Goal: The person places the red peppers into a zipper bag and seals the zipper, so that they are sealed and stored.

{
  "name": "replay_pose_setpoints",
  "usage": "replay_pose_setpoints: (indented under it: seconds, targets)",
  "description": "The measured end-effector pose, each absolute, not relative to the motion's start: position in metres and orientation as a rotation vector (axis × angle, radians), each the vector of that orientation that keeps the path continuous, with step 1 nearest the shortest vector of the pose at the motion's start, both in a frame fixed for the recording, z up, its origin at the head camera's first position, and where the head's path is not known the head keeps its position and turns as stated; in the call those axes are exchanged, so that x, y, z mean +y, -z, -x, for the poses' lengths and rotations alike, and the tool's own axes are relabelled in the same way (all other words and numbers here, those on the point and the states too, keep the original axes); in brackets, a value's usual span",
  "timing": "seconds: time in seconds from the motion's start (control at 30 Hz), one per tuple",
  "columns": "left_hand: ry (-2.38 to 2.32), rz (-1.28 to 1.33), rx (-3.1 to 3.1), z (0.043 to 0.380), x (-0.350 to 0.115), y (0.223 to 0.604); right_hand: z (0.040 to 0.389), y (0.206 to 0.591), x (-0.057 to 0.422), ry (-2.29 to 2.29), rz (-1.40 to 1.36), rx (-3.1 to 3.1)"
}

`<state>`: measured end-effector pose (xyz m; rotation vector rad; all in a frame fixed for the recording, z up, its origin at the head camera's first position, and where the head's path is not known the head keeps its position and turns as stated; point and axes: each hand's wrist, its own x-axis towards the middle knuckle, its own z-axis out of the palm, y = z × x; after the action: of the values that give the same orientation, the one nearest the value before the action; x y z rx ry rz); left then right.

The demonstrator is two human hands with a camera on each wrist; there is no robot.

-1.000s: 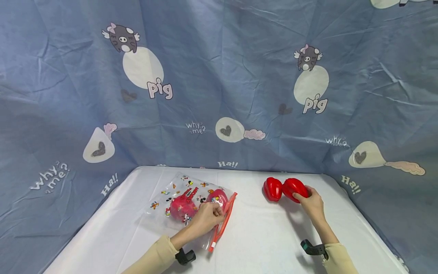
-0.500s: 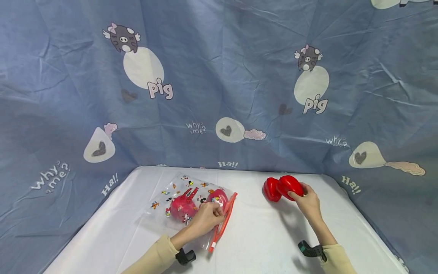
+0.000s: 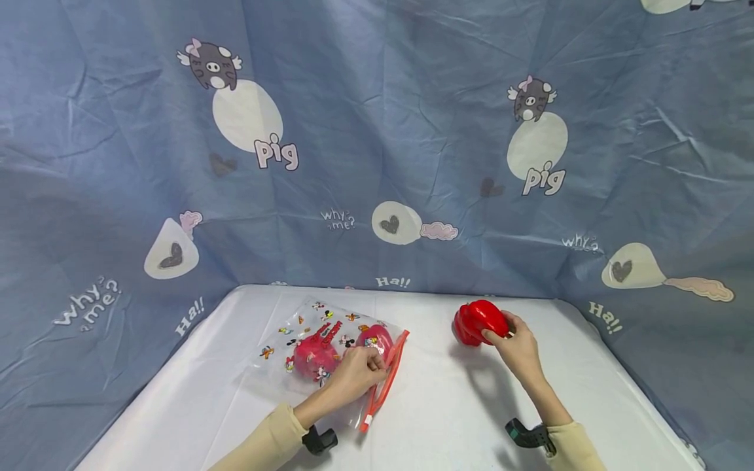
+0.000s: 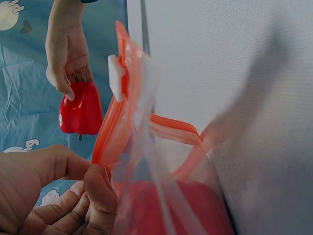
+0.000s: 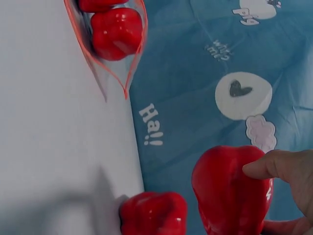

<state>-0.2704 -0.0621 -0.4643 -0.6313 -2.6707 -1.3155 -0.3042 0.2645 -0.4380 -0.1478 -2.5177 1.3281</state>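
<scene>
A clear zip bag with cartoon prints and an orange zip edge lies on the left of the table. Red bell peppers show inside it. My left hand pinches the orange rim between thumb and finger, and the bag's mouth stands apart in the left wrist view. My right hand grips a glossy red bell pepper, lifted off the table. Another red bell pepper rests on the table behind it, partly hidden in the head view.
A white-covered table carries everything. Blue cloth with pig prints hangs behind it and along both sides. Between the bag and the loose pepper runs a stretch of white tabletop.
My right hand has raised the bell pepper and carried it left, so it now overlaps the other pepper in the head view. My left hand stays on the bag's rim.
</scene>
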Motion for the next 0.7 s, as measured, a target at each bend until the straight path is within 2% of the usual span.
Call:
replay_pose_setpoints:
  seconds: [0.7]
  targets:
    - [1.313, 0.619, -2.661, 0.271, -0.063, 0.462, 0.297, 0.453, 0.232, -1.33, -0.058, -2.537]
